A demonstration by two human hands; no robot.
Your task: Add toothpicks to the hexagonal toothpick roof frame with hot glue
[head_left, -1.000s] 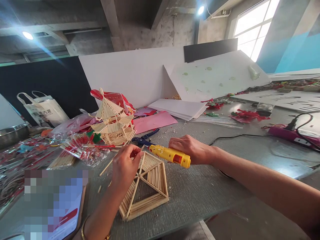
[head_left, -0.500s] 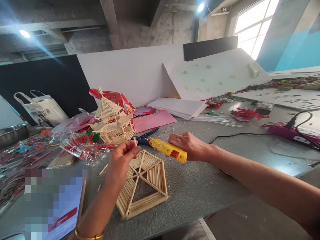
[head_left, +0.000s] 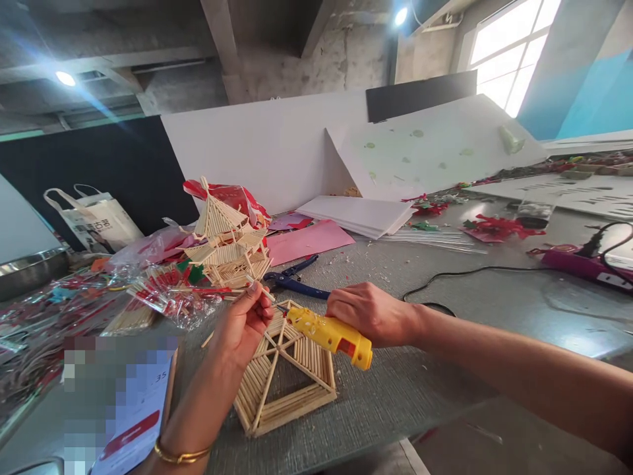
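Observation:
Between its thumb and fingers, my left hand [head_left: 246, 321] pinches a short wooden stick [head_left: 260, 289]. My right hand [head_left: 368, 311] is wrapped round a yellow glue gun [head_left: 329, 333], whose nozzle points left, close to the stick and my left fingertips. Below both hands lies a hexagonal frame of wooden sticks [head_left: 291, 400], with spokes meeting in the middle and rows of sticks filling several sections. One near section shows a dark triangular gap. My left hand hides part of the frame's upper left.
A stick pagoda model [head_left: 230, 241] stands behind. Blue-handled pliers [head_left: 297, 284] lie beyond the glue gun. Bagged sticks [head_left: 171, 290] and a phone or tablet [head_left: 133, 409] are at left. A black cable [head_left: 475, 270] runs to a purple power strip [head_left: 583, 260].
The glue gun has come down and left, off the pliers, and its nozzle is now near the stick. My left hand has turned, tilting the stick. The view has shifted slightly.

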